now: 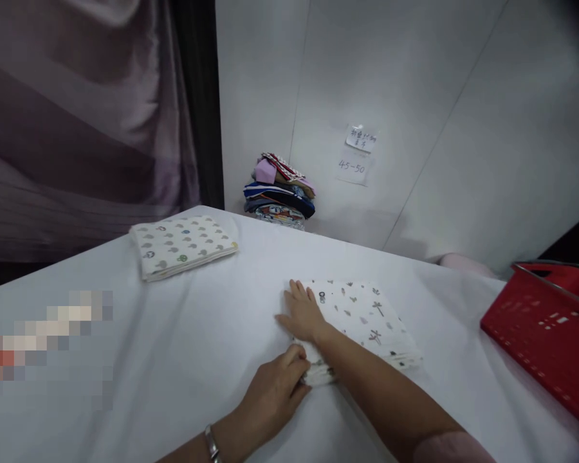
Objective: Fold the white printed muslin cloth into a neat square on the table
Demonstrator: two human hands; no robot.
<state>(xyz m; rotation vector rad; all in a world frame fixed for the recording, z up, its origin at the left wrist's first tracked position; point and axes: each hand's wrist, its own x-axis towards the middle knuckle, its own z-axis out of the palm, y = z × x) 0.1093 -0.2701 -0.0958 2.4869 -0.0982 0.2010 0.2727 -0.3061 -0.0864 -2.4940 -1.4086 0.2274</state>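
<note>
A folded white cloth (359,315) with small grey and brown prints lies flat on the white-covered table. My right hand (303,312) rests on its left part, fingers spread and palm down. Just below, my left hand (277,386), with a silver bracelet at the wrist, pinches the near left corner of the same cloth. My right forearm crosses over the cloth's near edge and hides part of it. Farther left lies a second folded cloth (186,243), white with rows of grey prints and a few coloured ones; neither hand touches it.
At the right edge of the table (197,360) stands a red plastic basket (535,334). Beyond the far edge, a stack of folded fabrics (280,193) sits against the white wall. Paper notes (353,167) are stuck there. A curtain (77,128) hangs at the left.
</note>
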